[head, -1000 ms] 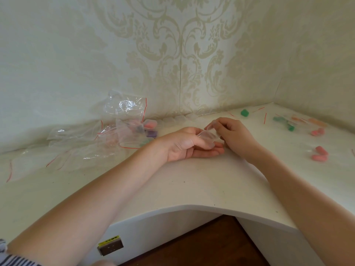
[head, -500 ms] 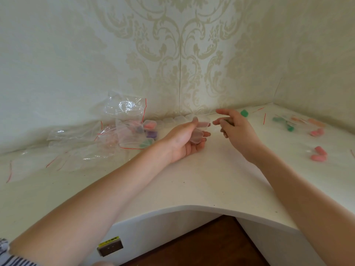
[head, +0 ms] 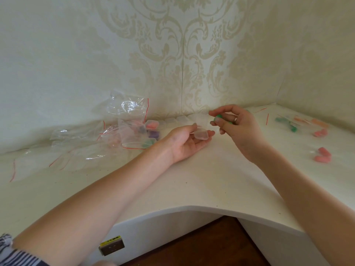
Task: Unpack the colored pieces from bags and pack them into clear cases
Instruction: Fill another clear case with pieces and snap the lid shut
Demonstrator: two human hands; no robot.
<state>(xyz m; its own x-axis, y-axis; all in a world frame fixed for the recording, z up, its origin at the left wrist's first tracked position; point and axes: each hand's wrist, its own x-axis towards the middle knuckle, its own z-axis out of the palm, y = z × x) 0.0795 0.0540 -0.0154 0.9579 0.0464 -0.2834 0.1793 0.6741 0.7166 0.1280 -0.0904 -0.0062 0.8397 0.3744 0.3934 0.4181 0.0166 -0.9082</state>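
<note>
My left hand (head: 189, 142) lies palm up on the white corner desk (head: 192, 181) and holds a small clear case (head: 201, 134) between thumb and fingers. Just to its right, my right hand (head: 235, 124) is raised a little and pinches a green piece (head: 218, 118) between thumb and fingertips. A row of empty clear cases (head: 178, 119) stands along the wall behind the hands. Filled cases with pink (head: 152, 125) and purple pieces (head: 153, 134) sit at the left.
Crumpled clear bags with red seal strips (head: 126, 110) lie along the left wall. At the right are bags with green pieces (head: 288, 124), orange pieces (head: 315, 121) and loose pink pieces (head: 322, 155). The desk's curved front edge drops to a wooden floor.
My right hand reached back toward the right corner, took the green piece there and brought it back above the case. My left hand turned palm up with the clear case.
</note>
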